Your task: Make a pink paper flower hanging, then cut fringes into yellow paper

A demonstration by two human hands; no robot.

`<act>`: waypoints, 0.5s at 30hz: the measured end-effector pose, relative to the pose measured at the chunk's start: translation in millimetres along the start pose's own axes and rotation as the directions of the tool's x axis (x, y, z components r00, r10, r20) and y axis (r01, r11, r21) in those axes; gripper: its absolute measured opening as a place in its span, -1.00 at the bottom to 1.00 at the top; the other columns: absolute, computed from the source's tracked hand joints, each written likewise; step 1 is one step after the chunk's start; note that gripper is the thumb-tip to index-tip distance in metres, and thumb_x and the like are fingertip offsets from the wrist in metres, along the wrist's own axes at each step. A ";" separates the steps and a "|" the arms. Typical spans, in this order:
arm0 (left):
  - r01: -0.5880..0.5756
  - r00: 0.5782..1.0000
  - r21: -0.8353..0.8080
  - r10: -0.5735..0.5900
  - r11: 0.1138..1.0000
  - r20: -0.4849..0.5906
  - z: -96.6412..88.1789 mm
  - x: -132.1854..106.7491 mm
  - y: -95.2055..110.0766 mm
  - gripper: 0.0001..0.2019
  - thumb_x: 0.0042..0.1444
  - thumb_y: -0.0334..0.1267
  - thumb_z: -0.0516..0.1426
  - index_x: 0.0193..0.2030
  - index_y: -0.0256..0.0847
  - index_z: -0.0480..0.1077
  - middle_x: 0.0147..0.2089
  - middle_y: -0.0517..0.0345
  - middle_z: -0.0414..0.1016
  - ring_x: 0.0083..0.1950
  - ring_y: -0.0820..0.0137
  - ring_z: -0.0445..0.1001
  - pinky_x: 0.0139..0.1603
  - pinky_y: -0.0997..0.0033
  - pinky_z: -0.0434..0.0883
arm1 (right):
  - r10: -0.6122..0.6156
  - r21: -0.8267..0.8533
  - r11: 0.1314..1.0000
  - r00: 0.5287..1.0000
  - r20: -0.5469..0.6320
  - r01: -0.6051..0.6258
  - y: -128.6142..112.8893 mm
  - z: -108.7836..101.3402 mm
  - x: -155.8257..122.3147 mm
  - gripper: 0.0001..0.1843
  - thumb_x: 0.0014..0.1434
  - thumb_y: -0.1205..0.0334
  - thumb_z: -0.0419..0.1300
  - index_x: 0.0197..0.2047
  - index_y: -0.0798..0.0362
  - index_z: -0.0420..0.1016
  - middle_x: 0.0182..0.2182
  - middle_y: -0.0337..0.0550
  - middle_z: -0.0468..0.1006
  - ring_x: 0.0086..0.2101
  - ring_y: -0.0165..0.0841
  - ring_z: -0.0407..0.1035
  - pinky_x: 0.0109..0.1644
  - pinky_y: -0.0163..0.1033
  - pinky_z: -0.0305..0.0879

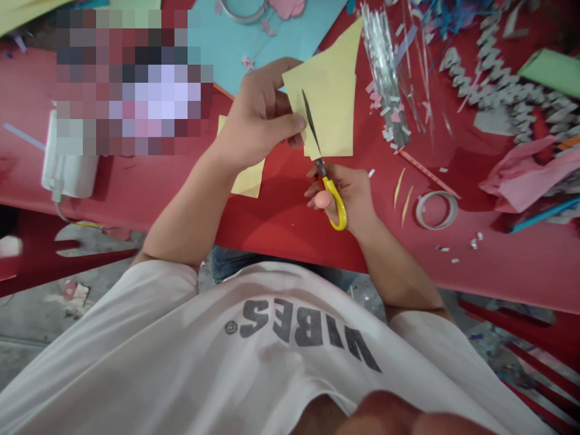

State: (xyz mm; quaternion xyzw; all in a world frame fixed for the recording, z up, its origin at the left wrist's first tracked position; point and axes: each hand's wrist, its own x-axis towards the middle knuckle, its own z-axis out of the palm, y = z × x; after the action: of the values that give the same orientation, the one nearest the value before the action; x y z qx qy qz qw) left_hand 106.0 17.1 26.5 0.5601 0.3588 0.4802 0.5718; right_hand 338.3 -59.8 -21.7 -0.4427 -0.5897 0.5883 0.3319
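Between the thumb and fingers of my left hand (260, 121) is a piece of yellow paper (333, 99), held up over the table with one slanted top edge. My right hand (356, 193) is closed around the yellow handles of a pair of scissors (335, 202). The scissor blades point up and away, and one blade lies across the front of the paper near its lower left part. Whether the other blade is behind the sheet cannot be seen. Another yellow paper piece (248, 181) lies on the table under my left wrist.
A roll of tape (437, 210) and two thin yellow paper strips (403, 196) lie to the right. Beyond are silver tinsel (383, 66), grey crimped garland (493, 78) and pink tissue paper (525, 172). A light-blue sheet (203, 36) lies at the back; a white power bank with a cable (72, 163) sits left.
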 end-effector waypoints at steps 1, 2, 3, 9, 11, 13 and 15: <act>-0.026 1.000 -0.037 0.027 0.999 0.012 0.7 0.6 0.2 -0.73 0.13 -0.41 0.34 -0.01 -0.17 0.59 -0.27 0.20 0.63 -0.39 0.38 0.63 -0.37 0.36 0.53 | -0.007 0.001 1.000 1.000 -0.024 0.007 -2.1 0.2 0.2 -0.10 -0.05 -0.72 0.45 -0.04 -0.08 0.65 -0.42 -0.20 0.63 -0.46 -0.23 0.54 -0.40 -0.05 0.53; -0.053 0.998 -0.073 0.055 0.996 0.017 1.1 1.4 -0.1 -0.72 0.12 -0.45 0.32 -0.01 -0.18 0.61 -0.28 0.21 0.64 -0.42 0.38 0.61 -0.41 0.36 0.50 | -0.014 0.009 1.000 0.999 -0.047 0.014 -4.1 0.5 0.4 -0.13 -0.05 -0.69 0.47 -0.07 -0.07 0.66 -0.44 -0.21 0.61 -0.48 -0.25 0.51 -0.42 -0.06 0.50; -0.081 0.996 -0.098 0.083 0.992 0.012 1.2 2.5 -0.7 -0.71 0.12 -0.48 0.30 -0.02 -0.18 0.63 -0.30 0.22 0.64 -0.44 0.40 0.59 -0.44 0.36 0.47 | -0.018 0.013 1.000 0.998 -0.060 0.018 -5.9 0.9 0.4 -0.14 -0.06 -0.68 0.48 -0.09 -0.07 0.66 -0.45 -0.22 0.61 -0.50 -0.26 0.49 -0.43 -0.07 0.48; -0.279 0.957 -0.023 0.276 0.960 -0.090 -5.0 11.9 -12.0 -0.66 0.04 -0.55 0.21 -0.09 -0.19 0.68 -0.31 0.18 0.62 -0.46 0.43 0.46 -0.50 0.33 0.31 | -0.036 0.026 0.999 0.998 -0.054 0.038 -8.3 1.9 0.4 -0.14 -0.10 -0.68 0.51 -0.10 -0.07 0.67 -0.47 -0.22 0.61 -0.52 -0.26 0.48 -0.46 -0.07 0.42; -0.319 0.943 -0.016 0.315 0.948 -0.103 -6.9 14.2 -16.0 -0.67 0.02 -0.55 0.23 -0.10 -0.18 0.66 -0.29 0.16 0.61 -0.44 0.41 0.47 -0.49 0.32 0.28 | -0.030 0.032 0.999 0.998 -0.051 0.032 -7.0 1.4 -0.1 -0.15 -0.07 -0.68 0.50 -0.10 -0.07 0.67 -0.47 -0.21 0.62 -0.51 -0.26 0.49 -0.46 -0.08 0.42; -0.338 0.936 -0.040 0.332 0.940 -0.115 -7.4 15.5 -18.9 -0.68 0.01 -0.53 0.27 -0.09 -0.20 0.66 -0.27 0.16 0.62 -0.43 0.42 0.48 -0.49 0.33 0.27 | -0.010 0.039 0.999 0.999 -0.040 0.011 -5.7 0.9 -0.9 -0.16 -0.03 -0.67 0.49 -0.08 -0.08 0.67 -0.44 -0.19 0.65 -0.50 -0.25 0.51 -0.46 -0.09 0.42; -0.353 0.932 -0.080 0.344 0.932 -0.111 -7.0 16.1 -21.1 -0.66 0.00 -0.54 0.29 -0.06 -0.25 0.66 -0.24 0.15 0.64 -0.41 0.44 0.50 -0.47 0.38 0.29 | 0.004 0.058 0.998 1.000 -0.026 -0.002 -4.9 0.4 -1.8 -0.18 -0.02 -0.63 0.51 -0.07 -0.08 0.67 -0.41 -0.17 0.68 -0.47 -0.24 0.54 -0.44 -0.09 0.44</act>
State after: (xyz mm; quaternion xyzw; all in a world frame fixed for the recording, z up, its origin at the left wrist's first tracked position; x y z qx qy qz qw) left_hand 107.0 36.4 7.0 0.5623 0.2564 0.6174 0.4868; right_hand 338.0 -61.2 -16.6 -0.4416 -0.5671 0.5998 0.3515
